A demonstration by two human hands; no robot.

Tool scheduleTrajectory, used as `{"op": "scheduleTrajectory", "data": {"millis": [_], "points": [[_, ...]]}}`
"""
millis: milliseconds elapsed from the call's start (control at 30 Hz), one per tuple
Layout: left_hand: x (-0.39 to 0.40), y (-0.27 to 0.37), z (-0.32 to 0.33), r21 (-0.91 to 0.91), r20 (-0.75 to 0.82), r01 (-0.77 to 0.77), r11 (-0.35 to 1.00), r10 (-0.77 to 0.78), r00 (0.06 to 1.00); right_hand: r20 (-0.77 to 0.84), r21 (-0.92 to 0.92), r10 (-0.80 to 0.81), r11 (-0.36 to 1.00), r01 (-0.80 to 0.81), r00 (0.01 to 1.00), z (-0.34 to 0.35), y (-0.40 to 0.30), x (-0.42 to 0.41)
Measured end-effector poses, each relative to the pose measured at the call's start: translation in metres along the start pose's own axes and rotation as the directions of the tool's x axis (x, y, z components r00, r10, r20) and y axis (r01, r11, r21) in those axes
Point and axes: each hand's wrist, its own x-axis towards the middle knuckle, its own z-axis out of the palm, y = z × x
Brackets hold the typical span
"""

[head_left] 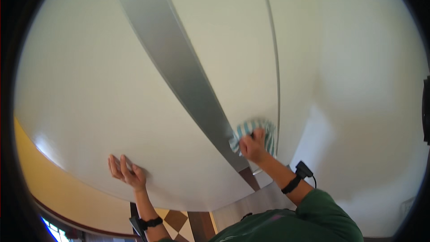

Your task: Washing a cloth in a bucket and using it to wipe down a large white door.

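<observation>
My right hand (254, 146) grips a blue-green and white striped cloth (245, 128), bunched up and pressed against a narrow white panel (235, 47). The cloth reaches the lower part of a long grey strip (181, 77) at its left and a thin grey vertical trim (276, 57) at its right. On the lower part of a broad white panel (100, 90), left of the strip, my left hand (127, 172) rests with its fingers apart and bent, holding nothing. Part of the right hand's fingers is hidden by the hand itself and by blur.
A plain white wall (356, 74) stands close on the right. Below are a grey plank floor (231, 210), a brown strip (249, 178) and checkered brown-and-cream tiles (176, 221). A yellow wall (67, 181) lies beyond the broad panel's left edge. Black strapped devices (297, 176) sit on both forearms.
</observation>
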Motion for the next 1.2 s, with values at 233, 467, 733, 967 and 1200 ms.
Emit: {"op": "scheduleTrajectory", "data": {"millis": [233,467,733,967,1200], "points": [[-0.007,0.001,-0.016,0.065,0.083,0.001,0.998,-0.006,0.997,0.106,-0.111,0.064,0.992,-0.052,0.992,-0.03,0.026,0.121],[-0.005,0.003,-0.006,0.029,0.028,0.035,0.999,-0.036,0.999,-0.278,0.014,-0.218,0.973,0.231,0.935,-0.079,0.04,0.379],[-0.005,-0.002,-0.009,0.093,0.028,0.02,0.995,-0.023,0.999,0.27,-0.12,0.099,0.99,-0.068,0.958,-0.049,0.07,0.124],[-0.017,-0.008,-0.016,0.096,0.086,0.005,0.995,-0.014,0.996,-0.006,0.074,-0.111,0.991,0.111,0.994,-0.073,0.053,0.289],[-0.005,-0.004,0.001,0.009,-0.05,-0.001,1.0,0.001,0.999,-0.346,0.507,-0.055,0.829,0.236,0.937,-0.076,0.034,0.461]]}}
